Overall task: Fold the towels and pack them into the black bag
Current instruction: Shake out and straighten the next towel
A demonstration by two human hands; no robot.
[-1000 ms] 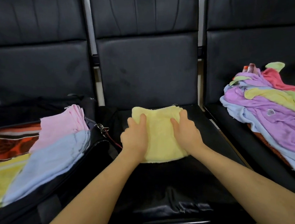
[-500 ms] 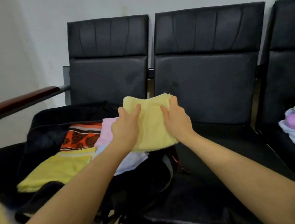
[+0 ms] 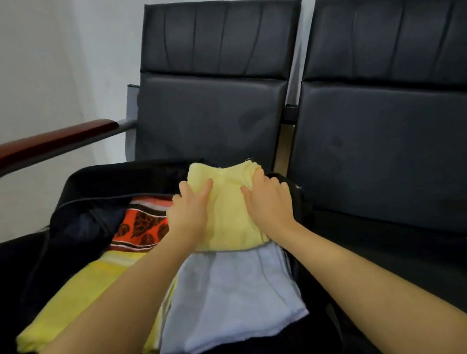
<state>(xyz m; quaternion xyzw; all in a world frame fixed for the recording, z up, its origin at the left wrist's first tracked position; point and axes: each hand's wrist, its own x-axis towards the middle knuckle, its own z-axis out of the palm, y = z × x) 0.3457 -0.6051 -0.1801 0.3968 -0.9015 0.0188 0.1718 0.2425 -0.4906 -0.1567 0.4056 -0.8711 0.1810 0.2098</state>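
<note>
A folded pale yellow towel (image 3: pixel 230 205) lies inside the open black bag (image 3: pixel 87 195) on the left seat, at the bag's far right side. My left hand (image 3: pixel 191 208) grips its left edge and my right hand (image 3: pixel 268 202) grips its right edge. The towel covers the spot where a pink towel lay; that one is hidden. In front of it lies a folded light blue towel (image 3: pixel 229 298). Further left in the bag are an orange patterned cloth (image 3: pixel 143 227) and a brighter yellow towel (image 3: pixel 77 303).
The bag rests on the leftmost black chair (image 3: pixel 212 74), whose wooden armrest (image 3: pixel 35 146) juts out at the left. A second black chair (image 3: pixel 391 123) stands to the right with a bare seat. A pale wall is behind.
Both hands have carried the folded yellow towel from the middle seat leftward and set it down into the bag over the pink towel. The view has swung left; the loose towel pile is out of sight.
</note>
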